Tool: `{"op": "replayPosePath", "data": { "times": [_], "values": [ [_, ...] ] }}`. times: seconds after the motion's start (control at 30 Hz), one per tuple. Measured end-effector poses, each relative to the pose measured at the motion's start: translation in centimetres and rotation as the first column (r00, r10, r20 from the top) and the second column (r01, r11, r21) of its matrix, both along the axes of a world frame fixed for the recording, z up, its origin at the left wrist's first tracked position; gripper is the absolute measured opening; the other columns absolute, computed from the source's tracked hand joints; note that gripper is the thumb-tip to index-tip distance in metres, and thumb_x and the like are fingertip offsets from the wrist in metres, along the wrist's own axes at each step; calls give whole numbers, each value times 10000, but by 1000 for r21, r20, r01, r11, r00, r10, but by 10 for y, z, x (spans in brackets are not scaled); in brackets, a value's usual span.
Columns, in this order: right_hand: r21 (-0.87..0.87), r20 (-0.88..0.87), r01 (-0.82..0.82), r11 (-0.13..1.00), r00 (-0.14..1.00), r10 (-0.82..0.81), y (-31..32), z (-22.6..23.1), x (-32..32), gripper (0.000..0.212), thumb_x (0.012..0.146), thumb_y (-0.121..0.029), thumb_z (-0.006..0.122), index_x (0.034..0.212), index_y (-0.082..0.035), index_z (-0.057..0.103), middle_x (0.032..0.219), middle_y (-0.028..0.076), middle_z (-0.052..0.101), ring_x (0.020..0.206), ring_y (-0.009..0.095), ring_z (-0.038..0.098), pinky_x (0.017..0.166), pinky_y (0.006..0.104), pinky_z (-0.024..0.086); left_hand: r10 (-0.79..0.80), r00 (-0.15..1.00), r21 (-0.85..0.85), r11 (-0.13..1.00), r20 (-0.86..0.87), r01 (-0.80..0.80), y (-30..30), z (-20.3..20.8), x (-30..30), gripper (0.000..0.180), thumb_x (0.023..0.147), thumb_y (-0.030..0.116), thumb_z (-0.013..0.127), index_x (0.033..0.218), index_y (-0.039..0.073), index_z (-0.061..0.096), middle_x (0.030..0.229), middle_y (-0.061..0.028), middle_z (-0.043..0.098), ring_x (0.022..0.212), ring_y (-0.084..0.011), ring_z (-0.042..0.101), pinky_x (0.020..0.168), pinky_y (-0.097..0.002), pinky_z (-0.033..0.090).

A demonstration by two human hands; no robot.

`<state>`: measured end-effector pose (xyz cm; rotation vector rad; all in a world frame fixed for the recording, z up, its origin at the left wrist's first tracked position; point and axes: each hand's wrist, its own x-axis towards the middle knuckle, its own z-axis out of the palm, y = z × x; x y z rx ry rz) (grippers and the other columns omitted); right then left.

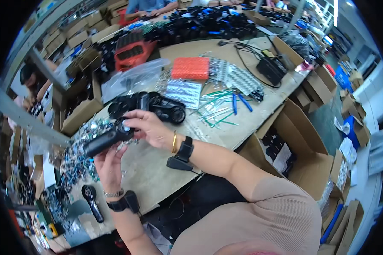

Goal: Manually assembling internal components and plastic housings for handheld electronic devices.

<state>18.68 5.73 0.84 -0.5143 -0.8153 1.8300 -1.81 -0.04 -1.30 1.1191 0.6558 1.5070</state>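
- At the far left of the frame, a person (28, 76) sits beyond a grey post, head bent
- In the left part of the frame, an open cardboard box (81, 117) stands above a spread of small loose parts (74, 165), some of them shiny
- At the lower left, a black handheld piece (92, 203) with a rounded head lies on the counter (151, 180)
- Left of the middle, the black device (101, 143) is raised over the counter, its thick body slanting down to the left
- The left hand (108, 166) supports that device from below, fingers against its underside
- The right hand (147, 127) grips the rounded upper end, thumb and fingers closed on it
- Above the hands, at the upper middle, are a red crate (134, 55), a clear plastic bag (134, 78) and a cluster of black devices (174, 114)
- Near the centre top, an orange packet (190, 68) lies above a silvery sheet (183, 92); green strips (217, 111) and a blue-handled tool (235, 104) lie to the right
- At the upper right, a black adapter (271, 70) lies with its cable
- Right of the middle, an open carton (304, 163) holds black items
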Motion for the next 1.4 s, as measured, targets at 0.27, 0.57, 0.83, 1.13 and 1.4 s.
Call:
{"op": "replayPosePath", "data": {
  "times": [0.27, 0.57, 0.83, 1.13, 1.4],
  "values": [
    [172, 34, -183, 968, 983, 180, 2, 5, 12, 314, 907, -137, 737, 1201, -65, 653, 1062, -4, 666, 856, 47, 615, 647, 205, 506, -315, 916, -196, 910, 251, 366, 1, 6, -3, 440, 1045, 333, 523, 1351, 20, 566, 1294, -202, 638, 1126, -340, 657, 846, -475, 620],
    [287, 166, -356, 889, 933, 320, 0, -2, 6, 346, 901, -146, 745, 1228, -73, 658, 1053, -10, 665, 877, 42, 612, 667, 203, 508, -384, 923, -303, 877, 25, 373, -6, 31, -2, 420, 1004, 318, 591, 1281, 2, 603, 1196, -185, 675, 971, -296, 701, 777, -434, 635],
    [230, 239, -241, 943, 953, 186, 2, 3, 15, 349, 992, -245, 648, 1299, -81, 620, 1166, 29, 669, 970, 88, 644, 835, 259, 527, -17, 918, -260, 961, -397, -95, -18, 45, 2, 126, 976, 108, 658, 985, -14, 627, 888, -44, 642, 810, -137, 673, 715, -282, 567],
    [214, 167, -319, 923, 943, 287, 5, -9, 1, 342, 1024, -221, 603, 1282, 4, 608, 1165, 100, 688, 963, 120, 658, 873, 275, 534, 599, 766, -206, 740, -233, -641, -123, 71, -96, 122, 996, 106, 640, 1041, -6, 655, 910, -31, 682, 820, -118, 672, 746, -241, 537],
    [226, 185, -325, 918, 940, 287, 7, -14, -10, 349, 1030, -229, 589, 1271, 23, 607, 1125, 102, 692, 922, 116, 640, 863, 267, 531, 738, 500, -174, 477, -453, -861, -193, 20, -243, 179, 949, 180, 726, 967, 6, 688, 890, -27, 704, 727, -113, 647, 657, -248, 500]
  ]
}}
